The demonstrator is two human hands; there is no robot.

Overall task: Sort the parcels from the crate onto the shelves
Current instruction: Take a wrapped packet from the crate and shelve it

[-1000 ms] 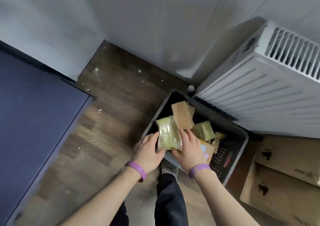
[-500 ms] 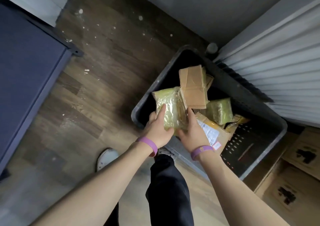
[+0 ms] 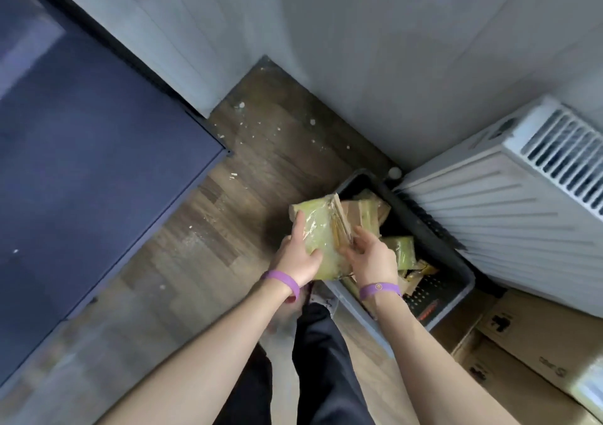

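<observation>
Both hands hold one yellow-green parcel (image 3: pixel 321 235) above the dark crate (image 3: pixel 456 268): left hand (image 3: pixel 298 259) grip closed on its left edge, right hand (image 3: pixel 372 258) grip closed on its right

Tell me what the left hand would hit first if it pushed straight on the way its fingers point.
The left hand points up the frame along the green wrapped parcel it grips. Past the parcel's top edge, bare wooden floor comes next, then the grey wall. Depth is unclear from one view.

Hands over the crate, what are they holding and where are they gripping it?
A yellow-green plastic-wrapped parcel: left hand grips its left edge, right hand its right edge.
</observation>
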